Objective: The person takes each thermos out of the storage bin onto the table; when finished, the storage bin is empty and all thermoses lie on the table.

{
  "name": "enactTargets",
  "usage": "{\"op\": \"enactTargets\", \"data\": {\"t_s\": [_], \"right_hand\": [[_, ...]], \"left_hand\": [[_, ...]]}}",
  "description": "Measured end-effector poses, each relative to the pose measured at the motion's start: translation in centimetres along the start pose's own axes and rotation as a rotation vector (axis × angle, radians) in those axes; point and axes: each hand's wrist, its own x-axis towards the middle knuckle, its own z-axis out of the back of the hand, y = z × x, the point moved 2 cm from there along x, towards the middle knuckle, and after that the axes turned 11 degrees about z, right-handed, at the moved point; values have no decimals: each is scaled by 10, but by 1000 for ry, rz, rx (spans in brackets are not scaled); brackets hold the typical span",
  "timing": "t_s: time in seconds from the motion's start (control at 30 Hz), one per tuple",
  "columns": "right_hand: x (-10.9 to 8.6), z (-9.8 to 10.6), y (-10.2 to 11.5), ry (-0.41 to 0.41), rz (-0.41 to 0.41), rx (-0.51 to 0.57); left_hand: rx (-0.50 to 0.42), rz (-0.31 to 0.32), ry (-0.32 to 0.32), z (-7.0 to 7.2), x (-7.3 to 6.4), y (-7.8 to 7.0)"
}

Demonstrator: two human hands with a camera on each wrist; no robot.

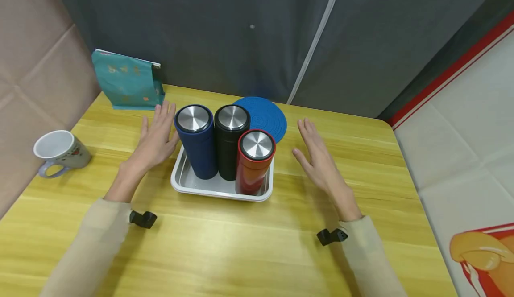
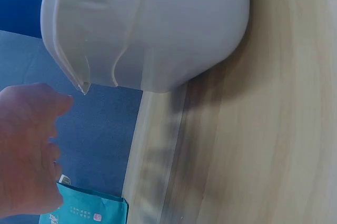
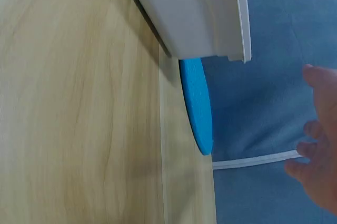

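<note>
A silver-grey tray (image 1: pixel 218 194) sits on the table with three lidded thermos flasks standing upright in it. The blue thermos (image 1: pixel 199 152) is on the left, a black thermos (image 1: pixel 228 154) is beside it, and a shorter red thermos (image 1: pixel 253 174) stands at the front right. My left hand (image 1: pixel 154 138) is just left of the tray, its fingers extended and holding nothing. On the other side, with a wider gap, my right hand (image 1: pixel 319 163) has its fingers stretched forward and holds nothing. Both wrist views show the tray's outer wall (image 2: pixel 179 29) close to the hands.
Behind the flasks lies a round blue mat (image 1: pixel 267 116), partly covered by them. A teal bag (image 1: pixel 126 83) stands at the back left, and a mug (image 1: pixel 60 154) sits near the left edge. A dark grey curtain (image 1: pixel 201 34) closes off the table's far side.
</note>
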Motion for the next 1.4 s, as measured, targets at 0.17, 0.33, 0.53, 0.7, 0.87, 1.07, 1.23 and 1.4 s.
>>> {"op": "enactTargets", "data": {"t_s": [0.17, 0.33, 0.53, 0.7, 0.87, 1.07, 1.23, 1.4], "right_hand": [[2, -1, 6, -3, 75, 107], [5, -3, 13, -37, 66, 309], [10, 4, 36, -77, 96, 563], [14, 11, 59, -58, 106, 687], [15, 9, 72, -27, 101, 757], [16, 2, 74, -6, 81, 780], [13, -11, 67, -3, 47, 780], [13, -15, 75, 28, -42, 736]], "left_hand": [[-73, 2, 13, 0, 1, 2], [-148, 20, 42, 3, 2, 5], [-207, 49, 58, 3, 3, 5], [-288, 79, 91, 2, 0, 4], [-318, 118, 115, 0, -2, 8], [-420, 179, 192, -4, -6, 13], [-473, 251, 263, -8, -11, 15], [-536, 253, 295, -11, -13, 14]]}}
